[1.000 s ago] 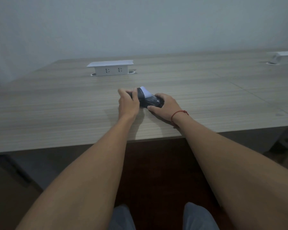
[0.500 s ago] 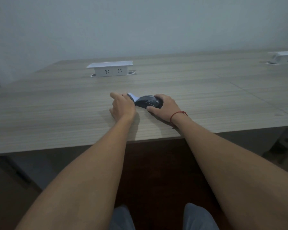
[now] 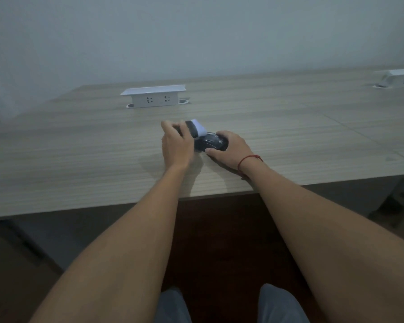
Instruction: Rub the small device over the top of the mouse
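Note:
A black computer mouse (image 3: 214, 142) lies on the wooden desk (image 3: 79, 155), near its front edge. My right hand (image 3: 231, 148) grips the mouse from the right side, thumb along its near edge. My left hand (image 3: 176, 145) holds a dark tool with a white pad (image 3: 197, 128) and sets the pad against the left end of the mouse. A red string circles my right wrist. The tool's handle is mostly hidden inside my left fist.
A white pop-up socket box (image 3: 153, 96) stands further back on the desk, left of centre. A second white socket box (image 3: 399, 78) sits at the far right. The desk's front edge runs just behind my forearms; my knees show below.
My left hand dropped low and leftward with the pad half a second ago, and has now come back up and right, pad raised against the mouse. My right hand stayed on the mouse.

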`<move>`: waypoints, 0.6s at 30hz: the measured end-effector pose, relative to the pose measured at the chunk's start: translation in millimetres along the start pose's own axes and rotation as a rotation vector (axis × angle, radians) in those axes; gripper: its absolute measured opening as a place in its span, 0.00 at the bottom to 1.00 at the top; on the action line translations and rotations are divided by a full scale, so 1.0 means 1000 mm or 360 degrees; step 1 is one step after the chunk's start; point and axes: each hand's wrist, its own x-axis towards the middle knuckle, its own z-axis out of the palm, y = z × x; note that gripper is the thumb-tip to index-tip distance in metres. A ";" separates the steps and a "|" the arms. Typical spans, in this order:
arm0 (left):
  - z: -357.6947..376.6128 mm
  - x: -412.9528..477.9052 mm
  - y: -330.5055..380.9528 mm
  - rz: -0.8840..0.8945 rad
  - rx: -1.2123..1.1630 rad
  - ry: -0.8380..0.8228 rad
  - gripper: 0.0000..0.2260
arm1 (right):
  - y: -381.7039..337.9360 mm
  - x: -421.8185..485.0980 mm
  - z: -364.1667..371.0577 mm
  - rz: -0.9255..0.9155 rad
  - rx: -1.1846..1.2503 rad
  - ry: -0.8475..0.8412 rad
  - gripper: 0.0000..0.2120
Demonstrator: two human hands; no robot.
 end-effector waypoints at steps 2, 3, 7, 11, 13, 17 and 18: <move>0.003 -0.007 0.004 0.0087 -0.0140 -0.0191 0.07 | 0.001 0.002 0.003 0.0017 -0.0007 0.0019 0.24; 0.006 -0.011 0.006 0.0120 -0.0152 -0.0279 0.08 | 0.001 0.003 0.003 0.0037 -0.0030 0.0024 0.22; 0.018 -0.014 0.003 0.0111 -0.0014 -0.0352 0.09 | -0.004 0.001 0.001 0.0077 0.0019 0.0014 0.24; 0.016 -0.009 0.003 0.0019 -0.0072 -0.0204 0.10 | -0.002 0.001 -0.001 0.0139 0.0132 0.0017 0.44; 0.016 -0.010 0.005 0.0050 -0.0164 -0.0240 0.10 | -0.001 0.001 0.000 0.0150 0.0118 0.0023 0.43; 0.018 -0.012 0.006 0.0096 -0.0085 -0.0338 0.08 | 0.000 0.001 0.000 0.0138 0.0149 0.0042 0.39; 0.018 -0.010 0.005 0.0063 -0.0074 -0.0273 0.07 | 0.002 0.002 0.000 0.0118 0.0142 0.0051 0.38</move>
